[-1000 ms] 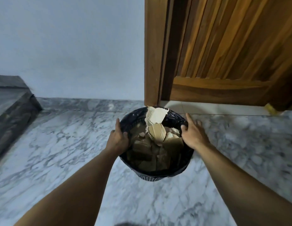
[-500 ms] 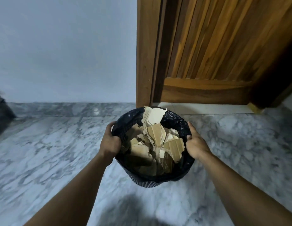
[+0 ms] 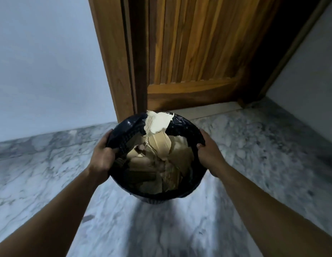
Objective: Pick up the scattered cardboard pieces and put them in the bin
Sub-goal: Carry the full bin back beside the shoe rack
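Observation:
A black bin (image 3: 187,125) with a black liner is in the middle of the view, filled with several torn cardboard pieces (image 3: 161,145). One pale piece (image 3: 157,123) sticks up over the far rim. My left hand (image 3: 101,156) grips the bin's left rim, thumb inside over the liner. My right hand (image 3: 209,153) grips the right rim. The bin appears lifted above the marble floor, with a shadow beneath it.
A wooden door (image 3: 195,52) and its frame (image 3: 113,58) stand straight ahead behind the bin. A pale wall (image 3: 41,62) is to the left, another wall (image 3: 313,67) at right. Grey-veined marble floor (image 3: 50,173) spreads all around.
Both hands closed on the bin's rim and the bin has come up toward me. The view has moved closer to the door; the dark step at left is out of sight.

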{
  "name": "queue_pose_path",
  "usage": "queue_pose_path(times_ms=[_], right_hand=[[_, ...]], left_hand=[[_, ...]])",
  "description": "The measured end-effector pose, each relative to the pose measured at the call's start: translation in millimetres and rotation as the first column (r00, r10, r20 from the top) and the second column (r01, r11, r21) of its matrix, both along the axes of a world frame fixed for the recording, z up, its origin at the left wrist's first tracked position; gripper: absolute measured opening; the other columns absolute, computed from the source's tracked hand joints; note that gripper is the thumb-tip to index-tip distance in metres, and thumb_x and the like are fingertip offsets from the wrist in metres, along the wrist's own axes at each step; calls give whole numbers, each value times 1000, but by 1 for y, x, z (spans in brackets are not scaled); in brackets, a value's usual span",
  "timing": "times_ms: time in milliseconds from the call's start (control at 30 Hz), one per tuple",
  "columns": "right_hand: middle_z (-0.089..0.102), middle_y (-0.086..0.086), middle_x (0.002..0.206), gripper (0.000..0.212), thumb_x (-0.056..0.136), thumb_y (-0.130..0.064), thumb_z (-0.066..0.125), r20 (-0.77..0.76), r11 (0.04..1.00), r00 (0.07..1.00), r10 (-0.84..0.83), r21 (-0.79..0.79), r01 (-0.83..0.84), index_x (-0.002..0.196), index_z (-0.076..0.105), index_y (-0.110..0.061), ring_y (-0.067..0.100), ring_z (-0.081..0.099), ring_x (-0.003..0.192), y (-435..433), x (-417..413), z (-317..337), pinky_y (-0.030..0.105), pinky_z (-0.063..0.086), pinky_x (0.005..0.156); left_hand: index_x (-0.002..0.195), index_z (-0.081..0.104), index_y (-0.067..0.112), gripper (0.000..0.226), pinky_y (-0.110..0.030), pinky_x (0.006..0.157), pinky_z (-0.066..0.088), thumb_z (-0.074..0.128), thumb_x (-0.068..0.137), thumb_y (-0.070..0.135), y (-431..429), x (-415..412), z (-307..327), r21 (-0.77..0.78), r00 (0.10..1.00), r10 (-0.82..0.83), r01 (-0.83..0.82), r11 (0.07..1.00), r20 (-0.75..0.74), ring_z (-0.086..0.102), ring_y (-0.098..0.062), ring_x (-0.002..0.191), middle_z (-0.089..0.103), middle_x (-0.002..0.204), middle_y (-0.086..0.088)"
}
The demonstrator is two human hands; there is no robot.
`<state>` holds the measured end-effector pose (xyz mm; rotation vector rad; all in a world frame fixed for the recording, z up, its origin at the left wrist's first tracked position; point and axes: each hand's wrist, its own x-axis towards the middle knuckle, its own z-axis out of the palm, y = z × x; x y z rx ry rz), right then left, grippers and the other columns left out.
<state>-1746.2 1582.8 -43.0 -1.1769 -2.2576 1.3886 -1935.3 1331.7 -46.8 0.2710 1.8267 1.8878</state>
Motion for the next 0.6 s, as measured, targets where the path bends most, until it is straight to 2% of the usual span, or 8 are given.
queue_pose_path(times_ms=[133, 233, 267, 333, 400, 500, 567, 600], right_hand=[[44, -3, 152, 56, 104, -13, 39, -20, 993, 993, -118, -26, 118, 155, 30, -35, 22, 44, 136, 23, 46, 89, 32, 38, 104], [64, 6, 113, 37, 104, -21, 42, -3, 965, 966, -260, -24, 260, 140, 35, -31, 27, 64, 94, 41, 91, 170, 39, 49, 76], [65, 8, 99, 31, 104, -23, 42, 11, 954, 954, -299, -29, 299, 134, 35, -31, 26, 62, 80, 46, 108, 198, 38, 46, 66], [62, 8, 87, 22, 104, -24, 43, 14, 922, 923, -385, -33, 385, 124, 38, -32, 24, 59, 69, 55, 144, 252, 35, 42, 60], [62, 9, 88, 19, 104, -23, 45, 11, 881, 881, -473, -36, 473, 120, 40, -32, 24, 59, 71, 64, 185, 316, 36, 44, 62], [62, 15, 102, 26, 102, -15, 46, -17, 815, 816, -577, -62, 576, 127, 42, -22, 25, 60, 78, 73, 247, 406, 38, 47, 65], [60, 8, 112, 31, 102, -15, 45, -46, 765, 764, -643, -67, 640, 131, 42, -25, 16, 59, 86, 78, 293, 460, 31, 48, 66], [58, 5, 118, 35, 103, -16, 44, -62, 742, 740, -670, -78, 665, 135, 41, -28, 16, 60, 94, 79, 316, 485, 31, 51, 74]], left_hand=[[103, 71, 49, 85, -27, 68, 60, 42, 78, -28, 39, 19, 89, -36, 997, -57, 58, 998, 46, 72, -15, 99, 77, 105, 11], [111, 69, 47, 85, -32, 66, 60, 40, 79, -26, 76, 43, 180, -81, 985, -159, 164, 983, 63, 72, -20, 98, 76, 106, 5], [112, 69, 48, 85, -32, 65, 60, 39, 79, -25, 91, 53, 213, -98, 980, -189, 195, 976, 64, 72, -21, 97, 76, 106, 4], [117, 66, 49, 86, -39, 73, 61, 39, 81, -24, 120, 75, 274, -130, 971, -235, 240, 962, 48, 69, -26, 102, 74, 111, -1], [131, 61, 39, 80, -46, 88, 58, 41, 84, -23, 155, 105, 341, -152, 953, -298, 304, 940, 61, 64, -34, 108, 67, 122, -11], [137, 55, 27, 63, -49, 99, 52, 40, 92, -15, 203, 152, 424, -221, 916, -393, 400, 890, 78, 63, -37, 110, 63, 127, -18], [139, 53, 15, 47, -54, 105, 48, 38, 99, -5, 233, 189, 472, -224, 870, -475, 494, 840, 136, 61, -38, 117, 61, 133, -21], [139, 52, 12, 43, -55, 105, 48, 38, 101, -1, 249, 206, 492, -230, 844, -517, 536, 813, 141, 60, -40, 118, 59, 135, -22]])
